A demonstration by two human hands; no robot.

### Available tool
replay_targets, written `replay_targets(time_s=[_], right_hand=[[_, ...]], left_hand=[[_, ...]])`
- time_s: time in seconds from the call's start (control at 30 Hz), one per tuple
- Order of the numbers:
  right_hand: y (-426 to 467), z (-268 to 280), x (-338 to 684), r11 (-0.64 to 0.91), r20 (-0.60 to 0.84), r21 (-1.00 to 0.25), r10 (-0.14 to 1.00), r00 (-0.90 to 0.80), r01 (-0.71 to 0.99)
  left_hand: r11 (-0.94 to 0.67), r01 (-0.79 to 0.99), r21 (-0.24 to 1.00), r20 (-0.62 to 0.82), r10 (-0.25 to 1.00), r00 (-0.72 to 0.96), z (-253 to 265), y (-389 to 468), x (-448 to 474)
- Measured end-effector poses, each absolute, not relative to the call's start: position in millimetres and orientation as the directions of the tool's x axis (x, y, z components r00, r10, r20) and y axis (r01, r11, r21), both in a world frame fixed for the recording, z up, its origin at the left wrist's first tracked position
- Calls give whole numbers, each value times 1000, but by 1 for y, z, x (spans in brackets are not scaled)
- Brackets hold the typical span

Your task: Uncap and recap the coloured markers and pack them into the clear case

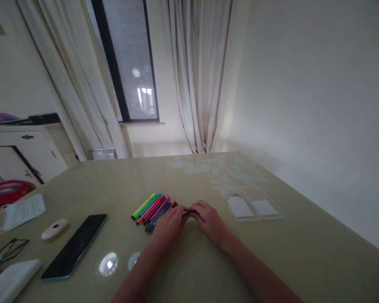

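A dark marker pen [188, 213] lies low over the table between my two hands, mostly covered by fingers. My left hand [169, 225] is closed on its left end, and the fingers of my right hand [208, 219] are bent round its right end. Just left of my left hand, a row of coloured markers [153, 209] lies side by side on the table, running from yellow-green through blue, orange and purple to dark shades. My left hand hides part of the row's near right side. To the right of my right hand rests an open clear plastic case [251, 208] with white inserts.
On the left lie a black phone [76, 246], a white oval object [54, 229], eyeglasses [11, 250], a white block [14, 280] and a pale folded sheet [24, 211]. A wall [328, 126] borders the table [290, 261] on the right. Curtains [198, 84] hang beyond.
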State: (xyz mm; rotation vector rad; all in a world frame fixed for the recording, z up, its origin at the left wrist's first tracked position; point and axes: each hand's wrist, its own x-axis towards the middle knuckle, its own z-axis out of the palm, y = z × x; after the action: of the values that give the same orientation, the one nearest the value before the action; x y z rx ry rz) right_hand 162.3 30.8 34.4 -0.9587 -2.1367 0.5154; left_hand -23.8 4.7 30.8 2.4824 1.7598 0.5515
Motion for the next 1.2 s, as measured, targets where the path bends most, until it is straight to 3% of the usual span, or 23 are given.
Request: replay_targets(time_s=[0.1,0.23,0.33,0.5,0.7,0.83,1.03,1.2], right_hand=[[35,38,171,637,471,-647,766,-437,419],[50,38,192,566,509,-684,822,-254,460],[62,30,205,502,500,-694,852,-155,517],[67,16,200,446,416,-617,884,-212,649],[66,14,193,363,353,-505,915,-196,783],[67,15,194,323,335,-463,926,-175,825],[70,13,195,286,309,-505,941,-138,815],[74,9,197,273,307,-537,944,-117,798]], left_hand=[[-305,926,224,215,942,258,37,4,-25],[-184,960,212,189,971,144,40,9,-38],[-255,939,231,252,948,195,34,10,-44],[-400,899,177,193,910,367,28,4,-27],[-415,889,191,127,909,397,30,-5,-8],[-396,881,258,95,918,384,34,-9,-9],[-354,845,401,111,934,339,38,-5,-20],[-247,896,369,230,958,169,35,3,-31]])
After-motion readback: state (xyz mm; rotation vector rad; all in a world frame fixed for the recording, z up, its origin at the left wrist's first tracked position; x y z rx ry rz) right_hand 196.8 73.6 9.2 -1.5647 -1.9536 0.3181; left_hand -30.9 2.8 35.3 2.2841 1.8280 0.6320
